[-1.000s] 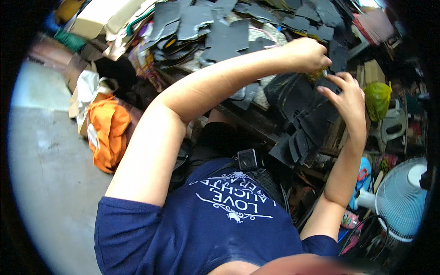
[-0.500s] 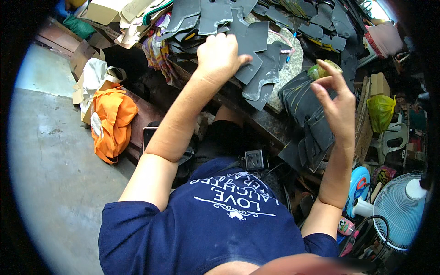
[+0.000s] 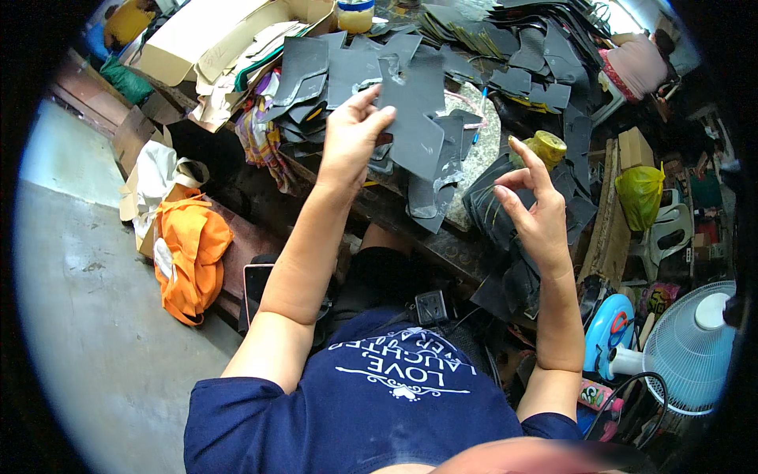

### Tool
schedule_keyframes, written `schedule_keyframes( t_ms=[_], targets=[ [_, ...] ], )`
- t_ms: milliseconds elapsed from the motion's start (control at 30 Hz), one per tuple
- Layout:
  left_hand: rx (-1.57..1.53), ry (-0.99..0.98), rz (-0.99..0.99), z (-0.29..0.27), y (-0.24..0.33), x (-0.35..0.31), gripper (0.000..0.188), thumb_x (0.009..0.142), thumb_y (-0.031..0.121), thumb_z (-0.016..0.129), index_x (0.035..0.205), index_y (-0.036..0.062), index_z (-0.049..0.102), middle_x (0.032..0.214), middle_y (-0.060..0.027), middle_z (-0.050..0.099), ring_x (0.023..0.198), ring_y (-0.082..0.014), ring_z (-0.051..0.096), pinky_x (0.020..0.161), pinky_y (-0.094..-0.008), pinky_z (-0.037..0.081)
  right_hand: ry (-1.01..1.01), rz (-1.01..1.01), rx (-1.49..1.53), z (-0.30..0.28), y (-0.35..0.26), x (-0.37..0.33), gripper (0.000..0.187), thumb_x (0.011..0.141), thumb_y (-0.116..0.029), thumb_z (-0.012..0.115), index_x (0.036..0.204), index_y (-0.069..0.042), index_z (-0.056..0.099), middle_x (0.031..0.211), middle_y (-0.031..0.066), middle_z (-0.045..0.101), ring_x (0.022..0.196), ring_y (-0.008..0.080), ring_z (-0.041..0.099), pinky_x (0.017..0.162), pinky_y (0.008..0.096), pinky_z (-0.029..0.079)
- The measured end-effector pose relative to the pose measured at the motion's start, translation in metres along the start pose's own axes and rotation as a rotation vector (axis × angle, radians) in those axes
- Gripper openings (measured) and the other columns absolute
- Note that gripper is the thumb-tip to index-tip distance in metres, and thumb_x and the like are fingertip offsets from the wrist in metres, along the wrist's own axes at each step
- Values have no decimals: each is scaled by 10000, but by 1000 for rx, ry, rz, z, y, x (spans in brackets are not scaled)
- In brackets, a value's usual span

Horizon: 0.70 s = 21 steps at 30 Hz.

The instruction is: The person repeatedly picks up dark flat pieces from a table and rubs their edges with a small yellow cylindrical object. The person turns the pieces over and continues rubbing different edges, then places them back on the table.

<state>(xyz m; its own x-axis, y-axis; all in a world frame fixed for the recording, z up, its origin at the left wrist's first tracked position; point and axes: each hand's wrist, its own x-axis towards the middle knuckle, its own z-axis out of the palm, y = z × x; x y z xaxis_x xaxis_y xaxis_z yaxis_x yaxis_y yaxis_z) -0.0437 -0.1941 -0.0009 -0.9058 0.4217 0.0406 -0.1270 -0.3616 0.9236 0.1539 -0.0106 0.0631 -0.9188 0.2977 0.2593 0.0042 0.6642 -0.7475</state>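
Observation:
My left hand is at the left part of the cluttered bench, thumb and fingers closed at the edge of a dark grey cut sheet piece. That piece is raised over other dark grey cut pieces. My right hand hovers over a stack of dark sheets, thumb and forefinger curved with a gap between them and nothing visible in it. Just beyond its fingertips stands a yellow-green round object, possibly a roll. Between my hands lies a speckled stone slab, with a blue pen on it.
A jar with a blue-banded lid stands at the back, beside a cardboard box. On the left are an orange cloth bag and a patterned cloth. A white fan stands at right, near a yellow-green plastic bag.
My left hand has turned and now holds a dark grey piece up off the pile. My right hand has moved left and nearer, its fingers still apart. The head view has shifted slightly.

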Motion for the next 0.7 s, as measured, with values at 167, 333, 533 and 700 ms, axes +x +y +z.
schedule_keyframes(
  t_ms=[167,333,533,700],
  targets=[
    [-202,6,27,4,15,-11,432,915,33,625,1335,14,527,977,7,625,804,-63,607,664,-187,481,33,13,275,5,6,-1,713,932,-98,613,1533,-80,229,960,97,679,915,136,645,880,291,498],
    [84,-302,-26,36,11,-53,476,884,54,674,1337,5,535,751,57,475,693,-33,499,596,-205,459,-60,101,624,15,5,1,865,939,-70,604,1563,-107,5,1073,131,673,916,139,649,832,295,530],
    [-42,-493,-165,57,14,-76,749,890,90,687,1500,59,254,995,-61,569,831,-93,612,643,-205,509,366,-12,481,13,2,6,976,821,122,630,1562,-78,28,1603,106,124,1373,215,349,1068,331,405],
    [-16,-570,-281,60,11,-79,668,901,76,655,1468,23,306,915,-57,618,798,-83,596,681,-209,491,287,3,603,8,5,-2,989,870,98,599,1561,-142,-67,1394,160,448,1002,145,604,838,281,539]
  ],
)
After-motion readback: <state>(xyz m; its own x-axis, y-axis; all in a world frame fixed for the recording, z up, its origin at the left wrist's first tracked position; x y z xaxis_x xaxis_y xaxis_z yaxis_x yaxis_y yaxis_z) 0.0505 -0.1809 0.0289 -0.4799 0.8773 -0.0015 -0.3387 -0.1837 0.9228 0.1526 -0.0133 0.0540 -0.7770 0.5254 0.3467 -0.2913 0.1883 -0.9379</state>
